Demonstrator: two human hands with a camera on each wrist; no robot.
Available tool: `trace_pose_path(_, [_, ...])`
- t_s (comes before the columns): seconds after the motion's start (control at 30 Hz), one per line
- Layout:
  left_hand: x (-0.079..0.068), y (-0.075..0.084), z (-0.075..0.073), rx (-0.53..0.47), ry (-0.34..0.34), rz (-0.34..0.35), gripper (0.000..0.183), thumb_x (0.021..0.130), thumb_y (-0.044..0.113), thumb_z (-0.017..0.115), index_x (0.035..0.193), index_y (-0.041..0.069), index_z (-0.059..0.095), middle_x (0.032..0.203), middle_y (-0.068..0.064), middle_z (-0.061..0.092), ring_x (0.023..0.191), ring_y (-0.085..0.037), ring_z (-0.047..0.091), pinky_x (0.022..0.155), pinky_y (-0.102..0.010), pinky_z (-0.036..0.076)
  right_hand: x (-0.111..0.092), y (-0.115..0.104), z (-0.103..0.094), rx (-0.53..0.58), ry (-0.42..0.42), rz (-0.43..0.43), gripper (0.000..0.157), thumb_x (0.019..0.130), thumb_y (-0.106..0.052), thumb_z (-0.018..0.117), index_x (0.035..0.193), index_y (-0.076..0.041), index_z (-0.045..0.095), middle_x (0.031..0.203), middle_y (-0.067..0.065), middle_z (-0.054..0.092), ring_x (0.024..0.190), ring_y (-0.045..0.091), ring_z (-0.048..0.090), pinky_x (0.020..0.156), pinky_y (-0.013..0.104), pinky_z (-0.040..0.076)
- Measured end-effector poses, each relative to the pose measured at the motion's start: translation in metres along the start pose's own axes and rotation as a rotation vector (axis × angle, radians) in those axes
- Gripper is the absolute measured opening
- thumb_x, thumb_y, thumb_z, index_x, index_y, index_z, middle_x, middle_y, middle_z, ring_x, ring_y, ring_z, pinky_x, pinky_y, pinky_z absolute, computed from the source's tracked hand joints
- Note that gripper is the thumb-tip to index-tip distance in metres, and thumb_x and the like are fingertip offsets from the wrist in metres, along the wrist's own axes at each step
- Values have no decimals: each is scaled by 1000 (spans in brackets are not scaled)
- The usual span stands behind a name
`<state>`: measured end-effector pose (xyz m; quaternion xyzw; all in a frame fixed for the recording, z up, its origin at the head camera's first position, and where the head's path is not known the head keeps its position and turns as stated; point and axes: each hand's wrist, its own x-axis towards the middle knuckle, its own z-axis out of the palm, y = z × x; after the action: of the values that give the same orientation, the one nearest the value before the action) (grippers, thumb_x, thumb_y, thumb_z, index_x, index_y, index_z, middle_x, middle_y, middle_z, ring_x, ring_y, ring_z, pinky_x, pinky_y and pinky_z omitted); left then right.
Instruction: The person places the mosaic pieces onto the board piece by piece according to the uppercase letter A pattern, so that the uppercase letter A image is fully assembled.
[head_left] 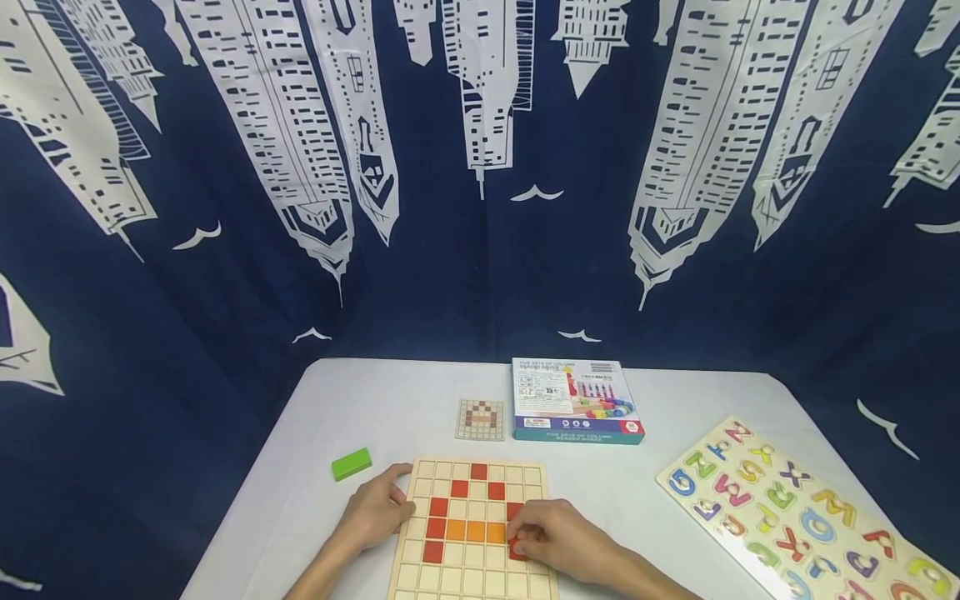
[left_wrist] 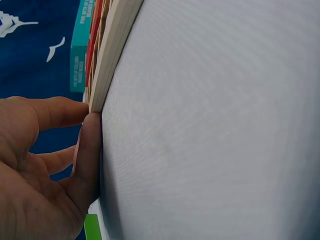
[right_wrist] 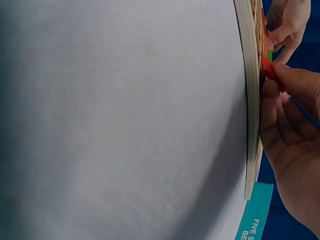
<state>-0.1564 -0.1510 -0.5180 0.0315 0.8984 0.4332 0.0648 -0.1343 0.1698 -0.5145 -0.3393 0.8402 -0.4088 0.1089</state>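
Note:
A wooden grid board (head_left: pixel 474 581) lies on the table with red square tiles (head_left: pixel 432 552) and a row of orange tiles (head_left: pixel 476 531) in its cells. My left hand (head_left: pixel 375 512) holds the board's left edge; the left wrist view shows thumb and a finger meeting at the board's side (left_wrist: pixel 111 55). Over the right part of the grid, my right hand (head_left: pixel 564 540) pinches a red tile (right_wrist: pixel 272 75) between thumb and fingers. The tile is at the board surface, partly covered by the fingers, so I cannot tell whether it sits fully in a cell.
Behind the board lie a small pattern card (head_left: pixel 480 420) and a flat toy box (head_left: pixel 577 402). A green block (head_left: pixel 351 464) sits left of my left hand. To the right is an alphabet puzzle board (head_left: pixel 780 497). A dark blue printed curtain (head_left: pixel 487 275) hangs behind the white table.

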Motion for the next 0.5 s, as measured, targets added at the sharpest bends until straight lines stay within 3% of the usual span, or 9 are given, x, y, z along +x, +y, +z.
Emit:
trace_pose_path(0.33, [1,0,0,0,-9,-3,65,79,6,74,140,-2,53,78,-4,59,58,-14,60,52,-32,49,3,-4,2,-45,0,46,6,92,-19,73,96,-24,71,82,-17,59,73,-4,52,65,17,48])
trace_pose_path(0.5, [1,-1,0,3,-6,-6,64,79,6,74,140,-1,54,79,-4,59,58,-14,60,52,-32,49,3,-5,4,-94,16,24,6,91,-21,75,93,-24,71,85,-16,58,73,-4,51,64,16,47])
